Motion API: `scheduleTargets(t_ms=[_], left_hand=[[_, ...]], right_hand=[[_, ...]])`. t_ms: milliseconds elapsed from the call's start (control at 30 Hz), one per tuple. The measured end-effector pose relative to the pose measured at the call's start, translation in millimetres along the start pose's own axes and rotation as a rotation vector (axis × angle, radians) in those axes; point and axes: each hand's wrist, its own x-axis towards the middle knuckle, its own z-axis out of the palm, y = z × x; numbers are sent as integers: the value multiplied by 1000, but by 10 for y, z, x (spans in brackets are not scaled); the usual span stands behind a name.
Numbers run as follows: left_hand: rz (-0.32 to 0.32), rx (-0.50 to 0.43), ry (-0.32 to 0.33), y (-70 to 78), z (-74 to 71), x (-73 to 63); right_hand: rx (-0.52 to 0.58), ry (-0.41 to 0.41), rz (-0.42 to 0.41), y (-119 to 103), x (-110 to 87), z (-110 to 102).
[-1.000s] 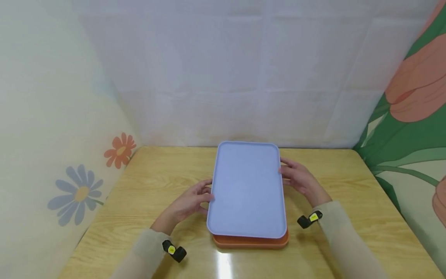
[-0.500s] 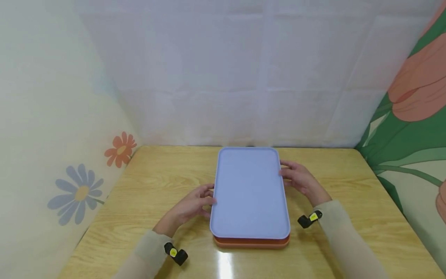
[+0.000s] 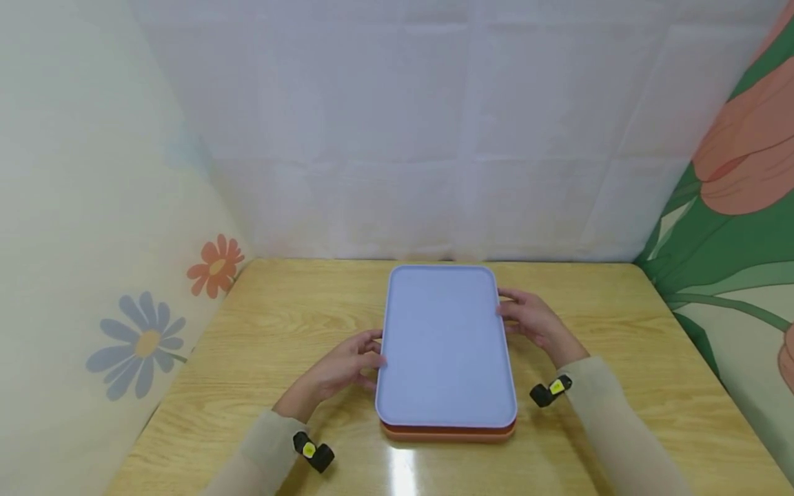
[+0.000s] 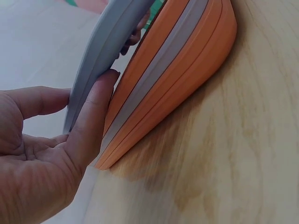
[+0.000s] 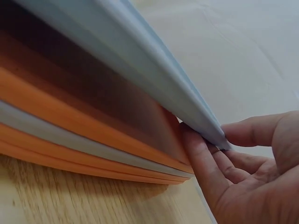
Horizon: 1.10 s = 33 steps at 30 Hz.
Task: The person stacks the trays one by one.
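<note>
A rectangular light blue tray (image 3: pixel 446 344) with a low rim is held over a stack of trays (image 3: pixel 448 435), whose front edge shows orange in the head view. My left hand (image 3: pixel 341 368) pinches the blue tray's left rim, thumb above and fingers beneath. On the opposite rim, my right hand (image 3: pixel 535 320) grips it likewise, a bit farther back. Both wrist views show a gap between the blue tray (image 5: pixel 154 70) and the stack, where orange trays (image 4: pixel 210 51) and a greyish-blue one (image 4: pixel 163 56) lie layered. The held tray hides the stack's inside from above.
The stack stands on a wood-grain table (image 3: pixel 285 296). A white cloth backdrop (image 3: pixel 397 138) rises behind the table's far edge. Flower-painted walls flank it, the left one (image 3: pixel 80 241) pale and the right one (image 3: pixel 732 227) with large tulips.
The blue tray has come down toward the stack, its far edge dropping most and its front shifting slightly right. Both hands have moved down a little with it, keeping their grip.
</note>
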Motion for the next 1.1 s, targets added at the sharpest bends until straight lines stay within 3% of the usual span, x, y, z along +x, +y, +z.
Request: scheduleTargets(t_ms=[533, 1100], left_hand=[[-1, 89, 9, 99, 54, -41], [33, 189, 46, 137, 138, -76]], right_hand=[[-59, 22, 18, 22, 1, 6], [-232, 49, 34, -56, -72, 76]])
